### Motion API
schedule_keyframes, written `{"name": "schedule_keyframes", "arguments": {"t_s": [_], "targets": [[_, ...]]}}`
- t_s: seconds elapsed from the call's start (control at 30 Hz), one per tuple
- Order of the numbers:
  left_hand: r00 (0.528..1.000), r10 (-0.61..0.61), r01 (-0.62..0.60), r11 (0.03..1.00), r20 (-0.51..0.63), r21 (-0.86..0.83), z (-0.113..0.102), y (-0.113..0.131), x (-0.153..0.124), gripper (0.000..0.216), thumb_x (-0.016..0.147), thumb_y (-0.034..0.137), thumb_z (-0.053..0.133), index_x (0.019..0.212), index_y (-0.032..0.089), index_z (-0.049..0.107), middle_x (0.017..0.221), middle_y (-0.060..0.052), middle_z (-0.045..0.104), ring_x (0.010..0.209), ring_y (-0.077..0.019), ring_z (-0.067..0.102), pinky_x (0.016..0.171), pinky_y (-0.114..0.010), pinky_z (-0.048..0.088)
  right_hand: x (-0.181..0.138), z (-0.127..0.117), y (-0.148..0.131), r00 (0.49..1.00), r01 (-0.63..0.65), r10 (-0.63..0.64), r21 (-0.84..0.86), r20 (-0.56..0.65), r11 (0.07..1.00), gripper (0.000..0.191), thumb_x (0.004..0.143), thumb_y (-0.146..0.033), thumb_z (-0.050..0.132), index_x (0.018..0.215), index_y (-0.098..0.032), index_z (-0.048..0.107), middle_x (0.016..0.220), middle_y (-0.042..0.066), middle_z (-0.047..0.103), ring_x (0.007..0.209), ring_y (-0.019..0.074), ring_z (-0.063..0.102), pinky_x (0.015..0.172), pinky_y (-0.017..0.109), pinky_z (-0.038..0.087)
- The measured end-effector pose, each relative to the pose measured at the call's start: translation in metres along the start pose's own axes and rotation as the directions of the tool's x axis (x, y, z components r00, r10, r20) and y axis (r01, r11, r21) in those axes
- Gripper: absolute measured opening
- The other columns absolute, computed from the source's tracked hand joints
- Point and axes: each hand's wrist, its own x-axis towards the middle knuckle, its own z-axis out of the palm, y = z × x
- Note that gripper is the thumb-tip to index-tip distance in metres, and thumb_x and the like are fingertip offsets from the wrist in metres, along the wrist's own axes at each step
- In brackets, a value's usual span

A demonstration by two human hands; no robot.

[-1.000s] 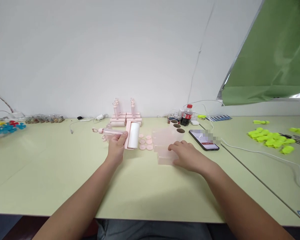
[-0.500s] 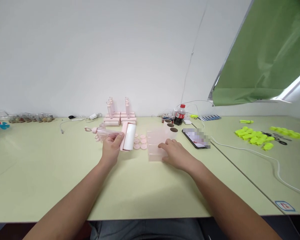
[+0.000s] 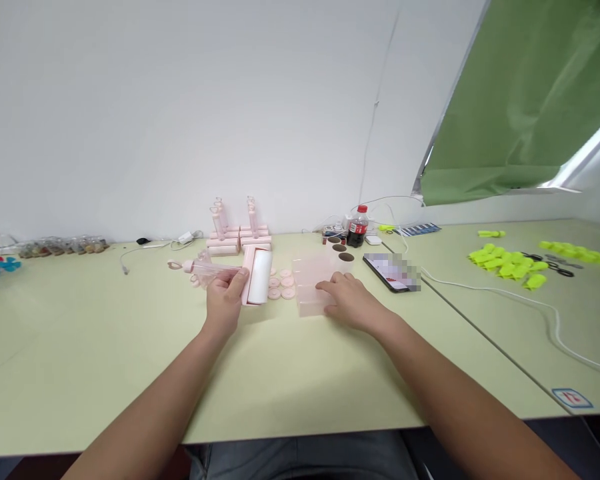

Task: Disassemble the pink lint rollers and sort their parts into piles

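Hardly anything is moving since a moment ago: both hands are staying put on the table point(image 3: 280, 373). The left hand point(image 3: 223, 303) is clamping round a pink roller point(image 3: 259, 276), its fingers hiding the neck. The right hand point(image 3: 347, 301) is lying flat, fingers apart, on see-through covers point(image 3: 310, 283) whose edges are hard to make out. Beyond, a phone point(image 3: 393, 272) is showing a blurred screen.

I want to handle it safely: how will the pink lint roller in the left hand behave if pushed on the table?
The roller is probably light: the left hand alone holds it. Its white roll is a cylinder, so it may roll if pushed sideways. The plastic looks stiff, unlikely to flop.
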Motion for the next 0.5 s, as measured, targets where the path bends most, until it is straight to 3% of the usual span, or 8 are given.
{"name": "schedule_keyframes", "arguments": {"t_s": [0.5], "targets": [[1.000, 0.010, -0.010, 0.999, 0.024, 0.031, 0.0008, -0.0015, -0.0010, 0.029, 0.071, 0.044, 0.072, 0.073, 0.015, 0.070, 0.070, -0.004, 0.066, 0.069, -0.0177, 0.058, 0.060, -0.025, 0.045, 0.0001, 0.0001, 0.0023, 1.000, -0.011, 0.011, -0.010, -0.001, 1.000, 0.053, 0.077, -0.016, 0.056, 0.130, -0.023, 0.060, 0.110, 0.014, 0.057, 0.101, 0.0315, 0.051, 0.083, 0.037, 0.037]]}}
